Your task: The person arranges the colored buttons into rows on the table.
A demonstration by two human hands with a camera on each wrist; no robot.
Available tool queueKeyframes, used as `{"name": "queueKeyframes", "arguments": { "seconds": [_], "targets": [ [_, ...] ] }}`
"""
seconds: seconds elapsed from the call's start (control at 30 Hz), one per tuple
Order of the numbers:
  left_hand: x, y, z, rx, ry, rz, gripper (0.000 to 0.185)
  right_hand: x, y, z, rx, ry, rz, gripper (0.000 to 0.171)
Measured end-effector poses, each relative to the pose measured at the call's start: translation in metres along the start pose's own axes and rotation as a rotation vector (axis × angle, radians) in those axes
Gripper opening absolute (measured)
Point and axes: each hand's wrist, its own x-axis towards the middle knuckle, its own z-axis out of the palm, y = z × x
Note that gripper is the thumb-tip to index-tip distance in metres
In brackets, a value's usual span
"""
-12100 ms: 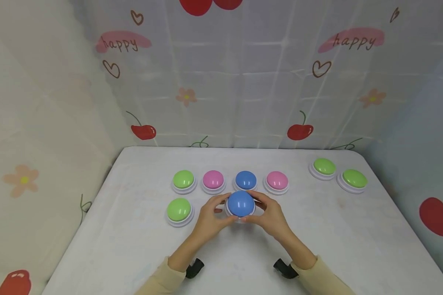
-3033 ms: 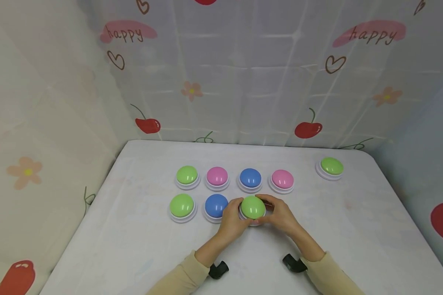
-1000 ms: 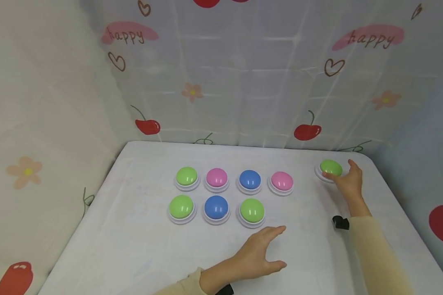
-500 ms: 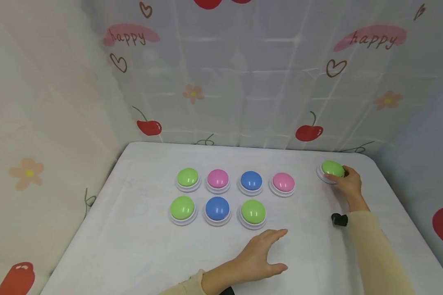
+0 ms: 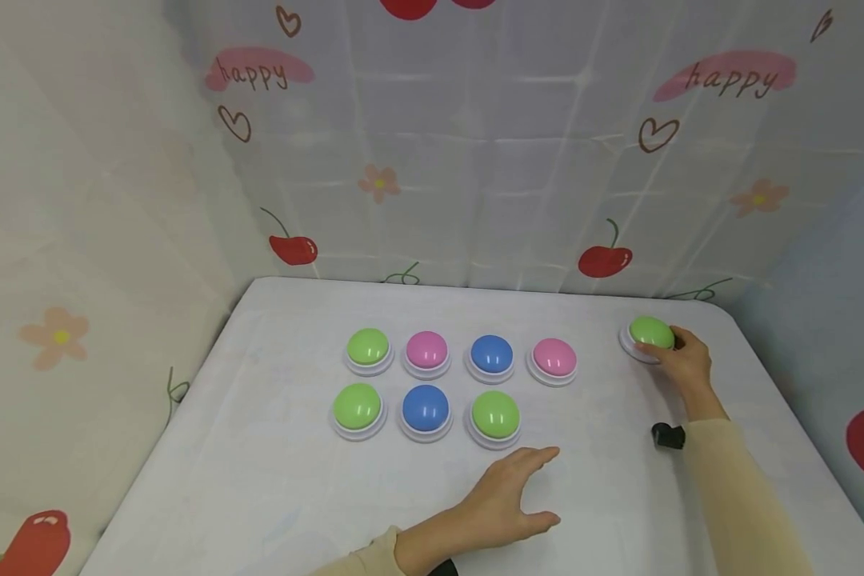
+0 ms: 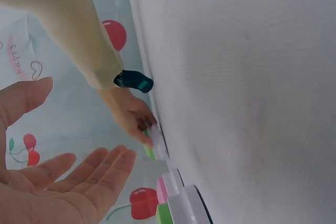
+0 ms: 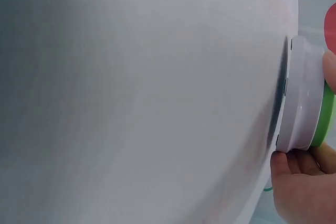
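My right hand (image 5: 680, 358) grips a green dome button (image 5: 649, 334) on its white base at the far right of the white table (image 5: 259, 480); in the right wrist view its fingers (image 7: 299, 182) curl round the base (image 7: 299, 100). My left hand (image 5: 507, 488) hovers open, fingers straight, just in front of the nearer row's right end. The far row holds a green button (image 5: 368, 347), a pink one (image 5: 427, 350), a blue one (image 5: 492, 354) and another pink one (image 5: 554, 358). The nearer row holds green (image 5: 357, 406), blue (image 5: 426, 409) and green (image 5: 495, 414).
Cloth walls printed with cherries and hearts close the table at the back (image 5: 475, 160), left and right. A black wrist mount (image 5: 667, 435) sits on my right forearm. The table's rounded far right corner lies just beyond the gripped button.
Three seconds ago both hands held the green button in the nearer row. Since then my right hand reached the far right green button and curled its fingers round it; my left hand barely moved.
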Motion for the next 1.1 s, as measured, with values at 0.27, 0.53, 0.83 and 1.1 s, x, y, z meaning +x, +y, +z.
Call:
{"name": "queueKeyframes", "arguments": {
  "seconds": [0.27,0.53,0.83,1.1],
  "targets": [
    [0.003,-0.004,0.001,-0.003,0.080,0.007,0.064,-0.021,0.004,-0.008,-0.005,-0.041,-0.093,0.088],
    [0.017,-0.007,0.001,-0.119,0.207,-0.025,0.053,-0.065,-0.004,-0.012,-0.037,-0.093,-0.225,0.086],
    [0.045,0.003,0.006,-0.162,0.298,-0.086,0.053,-0.120,-0.012,-0.008,-0.020,-0.148,-0.434,0.075],
    [0.066,0.008,0.018,-0.177,0.325,-0.169,0.056,-0.145,-0.015,0.002,0.003,-0.237,-0.563,0.072]
  ]
}}
